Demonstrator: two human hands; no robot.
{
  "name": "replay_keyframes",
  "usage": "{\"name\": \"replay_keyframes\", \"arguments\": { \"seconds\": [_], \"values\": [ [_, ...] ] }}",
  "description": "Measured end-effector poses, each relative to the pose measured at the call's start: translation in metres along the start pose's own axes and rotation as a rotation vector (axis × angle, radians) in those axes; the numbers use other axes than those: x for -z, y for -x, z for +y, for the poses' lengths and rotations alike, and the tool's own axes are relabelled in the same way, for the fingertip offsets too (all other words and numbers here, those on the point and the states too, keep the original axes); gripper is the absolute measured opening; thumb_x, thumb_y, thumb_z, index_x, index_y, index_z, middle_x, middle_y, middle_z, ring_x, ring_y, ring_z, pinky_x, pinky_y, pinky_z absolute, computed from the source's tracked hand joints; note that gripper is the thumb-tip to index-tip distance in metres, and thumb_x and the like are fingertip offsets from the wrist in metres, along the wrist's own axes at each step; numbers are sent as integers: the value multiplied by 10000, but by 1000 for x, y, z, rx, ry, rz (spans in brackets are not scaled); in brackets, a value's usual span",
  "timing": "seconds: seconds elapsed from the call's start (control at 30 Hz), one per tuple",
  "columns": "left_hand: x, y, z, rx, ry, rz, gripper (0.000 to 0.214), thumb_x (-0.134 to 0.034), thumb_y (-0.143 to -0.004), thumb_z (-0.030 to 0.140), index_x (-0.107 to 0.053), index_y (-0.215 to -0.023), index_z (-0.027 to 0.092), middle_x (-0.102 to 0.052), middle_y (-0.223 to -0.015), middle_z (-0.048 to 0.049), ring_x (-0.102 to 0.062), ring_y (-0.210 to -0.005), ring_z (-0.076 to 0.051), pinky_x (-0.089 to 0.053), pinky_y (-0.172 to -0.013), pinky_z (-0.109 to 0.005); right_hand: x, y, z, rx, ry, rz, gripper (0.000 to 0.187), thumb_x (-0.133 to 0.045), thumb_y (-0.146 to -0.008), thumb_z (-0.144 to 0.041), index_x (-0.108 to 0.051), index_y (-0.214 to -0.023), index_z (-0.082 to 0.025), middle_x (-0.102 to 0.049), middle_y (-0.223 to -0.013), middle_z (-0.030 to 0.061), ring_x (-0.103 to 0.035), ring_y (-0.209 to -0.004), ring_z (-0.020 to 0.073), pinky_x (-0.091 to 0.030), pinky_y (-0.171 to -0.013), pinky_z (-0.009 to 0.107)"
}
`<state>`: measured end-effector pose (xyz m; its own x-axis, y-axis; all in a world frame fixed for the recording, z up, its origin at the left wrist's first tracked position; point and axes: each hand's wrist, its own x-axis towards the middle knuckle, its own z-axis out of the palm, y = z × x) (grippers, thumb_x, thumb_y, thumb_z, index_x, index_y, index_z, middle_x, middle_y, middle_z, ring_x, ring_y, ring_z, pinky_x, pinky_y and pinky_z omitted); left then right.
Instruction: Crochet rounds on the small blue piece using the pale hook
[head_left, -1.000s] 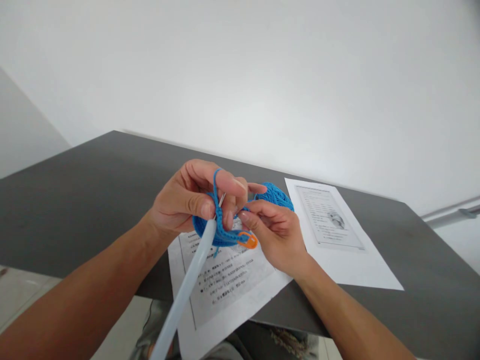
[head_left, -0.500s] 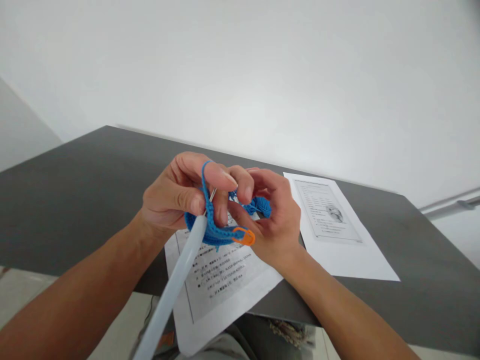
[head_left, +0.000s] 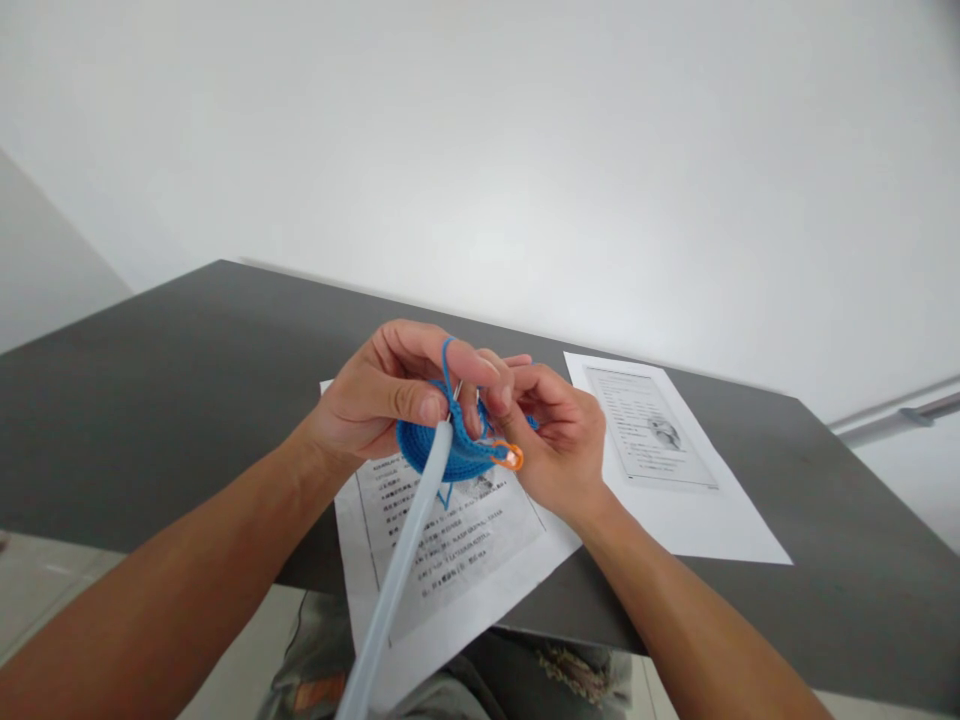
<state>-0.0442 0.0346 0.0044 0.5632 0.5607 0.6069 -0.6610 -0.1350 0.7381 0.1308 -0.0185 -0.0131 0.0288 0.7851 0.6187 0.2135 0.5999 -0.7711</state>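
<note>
My left hand (head_left: 390, 390) is closed on a round piece of blue crochet (head_left: 420, 447), its thumb pressed against the upper edge. A strand of blue yarn (head_left: 448, 360) loops over its index finger. Thin metal shows beside the thumb, at the top end of a long pale tube (head_left: 409, 545) that rises from the bottom of the view. On the work's right edge hangs an orange stitch marker (head_left: 510, 456), close to my right hand (head_left: 559, 420). That hand is closed, fingertips meeting those of the left; what it pinches is hidden.
A printed sheet (head_left: 457, 620) lies under my hands and hangs over the near edge of the dark table (head_left: 187, 400). Another printed sheet (head_left: 720, 525) lies to the right. A white wall (head_left: 480, 150) stands behind the table.
Both hands and the blue work have shifted; the left hand went right and slightly down. More of the round blue face shows. The ball of yarn behind is now mostly covered.
</note>
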Motion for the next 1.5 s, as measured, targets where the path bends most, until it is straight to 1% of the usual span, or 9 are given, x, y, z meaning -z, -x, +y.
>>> {"name": "replay_keyframes", "arguments": {
  "seconds": [0.3,0.57,0.83,0.93,1.0,1.13,1.3,1.4,1.5],
  "values": [
    [-5,-4,6,10,8,197,119,-953,-766,378,-912,-864,324,-597,-522,9,-697,-708,-229,-544,-1143,-717,3,0,4,-133,-152,236,110,-807,-870,-258,-747,-782,-231,-677,-587,-59,-609,-471,110,-508,-462,240],
    [4,-7,15,-79,14,267,129,-967,-756,330,-900,-864,306,-676,-575,34,-677,-739,-171,-594,-1182,-569,25,-11,14,-93,-188,459,123,-796,-867,-263,-715,-786,-219,-673,-593,-58,-608,-506,112,-524,-498,243],
    [16,-7,23,-162,-70,392,147,-965,-723,318,-883,-838,362,-696,-631,37,-668,-754,-179,-564,-1198,-581,58,-24,27,-150,-26,596,129,-719,-831,-255,-625,-744,-240,-574,-562,-88,-543,-497,115,-649,-651,348],
    [23,-8,23,-177,-33,356,120,-962,-749,329,-877,-833,334,-697,-623,42,-661,-751,-170,-511,-1246,-590,65,-26,30,-184,26,582,188,-786,-733,-163,-642,-822,-245,-690,-770,-33,-679,-706,160,-690,-792,398],
    [25,-9,21,-206,14,290,90,-935,-795,355,-881,-858,320,-704,-617,46,-657,-749,-159,-503,-1252,-596,58,-25,25,-143,57,525,311,-816,-703,-122,-689,-952,-256,-768,-1037,26,-742,-954,202,-679,-983,452],
    [21,-9,15,-236,12,188,89,-908,-818,375,-891,-896,334,-667,-555,51,-645,-715,-155,-516,-1233,-617,21,-21,7,-75,-75,66,274,-744,-953,-296,-698,-1223,-278,-765,-1361,86,-714,-1321,235,-577,-1207,498],
    [8,-6,16,-143,52,150,86,-887,-844,312,-905,-926,328,-722,-598,45,-663,-745,-146,-529,-1233,-536,-16,-13,8,-254,-282,-404,284,-646,-1057,-511,-742,-1096,-247,-823,-943,19,-797,-877,167,-674,-815,329],
    [10,-6,19,-125,72,102,109,-890,-849,256,-904,-953,285,-755,-636,40,-672,-782,-134,-551,-1212,-486,-10,-12,18,-189,-62,-505,425,-566,-1079,-586,-759,-1033,-210,-777,-785,3,-712,-666,136,-582,-622,271],
    [19,-7,21,-202,63,131,118,-870,-863,231,-893,-974,264,-788,-705,37,-681,-823,-144,-576,-1175,-467,12,-17,27,-154,117,-551,263,-690,-1023,-426,-780,-902,-211,-721,-691,-24,-617,-610,123,-461,-571,257]
  ]
}}
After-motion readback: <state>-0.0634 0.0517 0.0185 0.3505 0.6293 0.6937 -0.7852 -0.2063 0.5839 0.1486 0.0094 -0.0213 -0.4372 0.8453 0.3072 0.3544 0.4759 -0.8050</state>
